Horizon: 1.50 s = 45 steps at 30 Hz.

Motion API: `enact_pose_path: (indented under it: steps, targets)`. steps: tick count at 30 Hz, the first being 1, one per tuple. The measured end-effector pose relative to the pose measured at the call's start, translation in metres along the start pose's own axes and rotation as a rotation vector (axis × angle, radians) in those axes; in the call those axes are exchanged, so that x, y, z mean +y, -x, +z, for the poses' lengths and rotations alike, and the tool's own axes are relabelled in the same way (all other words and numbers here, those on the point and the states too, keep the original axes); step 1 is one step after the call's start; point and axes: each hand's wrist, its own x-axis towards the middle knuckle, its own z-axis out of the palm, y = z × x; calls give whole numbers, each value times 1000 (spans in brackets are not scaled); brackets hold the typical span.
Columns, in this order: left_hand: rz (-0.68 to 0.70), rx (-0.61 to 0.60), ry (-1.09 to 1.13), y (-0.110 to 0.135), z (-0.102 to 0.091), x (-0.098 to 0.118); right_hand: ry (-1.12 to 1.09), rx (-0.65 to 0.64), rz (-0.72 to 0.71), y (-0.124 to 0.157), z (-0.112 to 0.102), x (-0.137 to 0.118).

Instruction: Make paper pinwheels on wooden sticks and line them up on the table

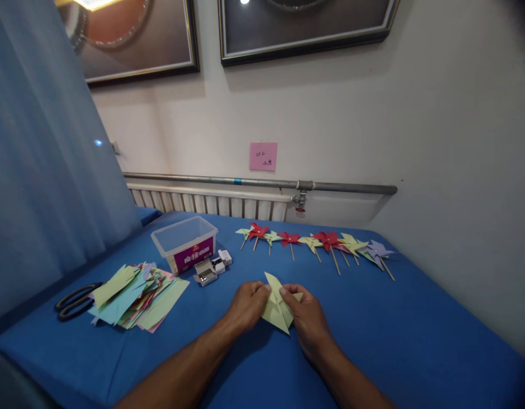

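Between the fingertips of both hands, just above the blue cloth (373, 346), sits a pale-green paper piece (276, 316) with bent, pointed flaps. The left hand (248, 305) pinches its left side, thumb closed against forefinger; the right hand (309, 318) has its thumb pressed on the other side, fingers curled behind. The step in hand looks to be folding the flaps inward; the next move seems to call for pinning them at the middle without letting either side spring loose. Ahead and left of the fingers, an open small box (206, 272) holds little shiny bits. Just beyond stands a clear tub (196, 257), lidless; something pale shows low in its near corner, though I cannot tell what. Farther left lie a paper pile (160, 304) and scissors (77, 301). Ahead and right, finished pinwheels (327, 240) form a row.
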Motion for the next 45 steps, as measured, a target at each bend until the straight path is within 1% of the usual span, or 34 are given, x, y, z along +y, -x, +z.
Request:
enact_pose_path:
  steps: [3, 6, 10, 14, 20, 24, 27, 31, 34, 37, 45]
  targets:
    - [-7, -54, 37, -2, -3, 0, 4, 35, -4, -1, -2, 0]
    - [-7, -62, 5, -3, -5, 0, -9, 52, 2, -1, -2, -1]
    - [43, -35, -115, 0, -7, 4, -98, 31, 42, 2, -1, -4]
    - [55, -11, -196, 1, -7, 6, -173, -7, 63, 4, 0, -6]
    - [68, 65, -286, 1, -4, 6, -158, -27, 52, 3, 0, -3]
    - [117, 138, -403, 5, -2, 8, -150, -26, 45, 3, 1, -2]
    - [153, 152, -477, 8, -2, 9, -157, -31, 66, 3, 1, -3]
    - [180, 136, -499, 8, -2, 10, -176, -45, 67, 3, 0, -4]
    - [167, 135, -506, 8, -2, 9, -185, -51, 75, 3, 0, -4]
    - [149, 143, -508, 7, -1, 8, -184, -54, 86, 4, 0, -5]
    - [167, 182, -557, 7, 0, 7, -133, -49, 54, 3, 1, -1]
